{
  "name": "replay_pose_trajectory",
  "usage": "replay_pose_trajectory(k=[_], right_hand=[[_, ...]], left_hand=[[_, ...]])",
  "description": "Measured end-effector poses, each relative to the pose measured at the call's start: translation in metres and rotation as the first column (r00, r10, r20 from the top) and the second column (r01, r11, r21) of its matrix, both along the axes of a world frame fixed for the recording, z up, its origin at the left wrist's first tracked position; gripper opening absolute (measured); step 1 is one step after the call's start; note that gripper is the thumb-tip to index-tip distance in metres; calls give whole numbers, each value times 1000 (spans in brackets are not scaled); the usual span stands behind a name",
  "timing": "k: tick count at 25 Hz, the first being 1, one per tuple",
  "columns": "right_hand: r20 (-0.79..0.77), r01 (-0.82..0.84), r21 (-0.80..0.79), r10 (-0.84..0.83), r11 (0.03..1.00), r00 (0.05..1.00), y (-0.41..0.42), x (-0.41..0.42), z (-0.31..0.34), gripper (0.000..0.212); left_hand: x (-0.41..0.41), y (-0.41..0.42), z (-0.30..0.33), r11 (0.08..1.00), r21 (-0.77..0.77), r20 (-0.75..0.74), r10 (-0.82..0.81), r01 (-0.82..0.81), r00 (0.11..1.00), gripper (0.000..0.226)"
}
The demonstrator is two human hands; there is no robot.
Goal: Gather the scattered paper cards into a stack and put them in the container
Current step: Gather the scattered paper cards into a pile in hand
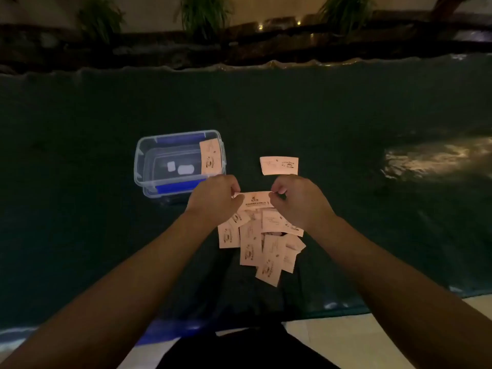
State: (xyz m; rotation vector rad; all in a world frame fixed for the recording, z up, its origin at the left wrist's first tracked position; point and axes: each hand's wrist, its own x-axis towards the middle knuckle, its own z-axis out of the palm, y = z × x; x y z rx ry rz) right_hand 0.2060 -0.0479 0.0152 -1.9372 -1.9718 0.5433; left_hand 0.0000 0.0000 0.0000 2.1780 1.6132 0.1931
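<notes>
A loose pile of pale printed paper cards (262,243) lies on the dark table in front of me. Both hands pinch one card (255,199) at the pile's far edge: my left hand (215,197) grips its left end, my right hand (298,202) its right end. A single card (279,165) lies apart, just beyond my right hand. The clear plastic container (139,161) with blue clips stands to the left of my hands. One card (210,157) leans inside it against the right wall.
The dark green table cover (346,123) stretches wide on all sides, with a bright glare patch (436,158) at the right. Plants (205,14) and a dark ledge line the far edge. Pale floor (346,339) shows beyond the near table edge.
</notes>
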Motion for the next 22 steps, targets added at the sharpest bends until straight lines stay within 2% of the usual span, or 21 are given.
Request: replay_pose_trajectory(k=[6, 8, 10, 13, 15, 18, 22], right_hand=[[-18, -71, -167, 69, 983, 997, -10, 33, -51, 15], [19, -40, -218, 45, 975, 999, -12, 40, -67, 20], [64, -2, -283, 21, 959, 998, -11, 43, -87, 27], [94, 44, -377, -9, 925, 996, -4, 45, -113, 44], [111, 59, -432, -12, 900, 994, 2, 45, -126, 60], [143, 56, -510, 20, 858, 990, 15, 44, -139, 86], [234, 57, -524, 79, 850, 969, 19, 42, -146, 97]], left_hand=[[26, -26, -54, 945, -272, -109, 157, -181, 982, 13], [27, -34, -70, 920, -337, -119, 172, -203, 978, 20], [25, -41, -88, 878, -409, -120, 219, -249, 968, 16], [29, -48, -110, 792, -523, -138, 286, -315, 948, 44], [37, -53, -122, 782, -532, -164, 280, -324, 946, 66], [47, -61, -134, 817, -485, -176, 258, -312, 950, 90], [52, -68, -144, 843, -447, -169, 249, -299, 954, 95]])
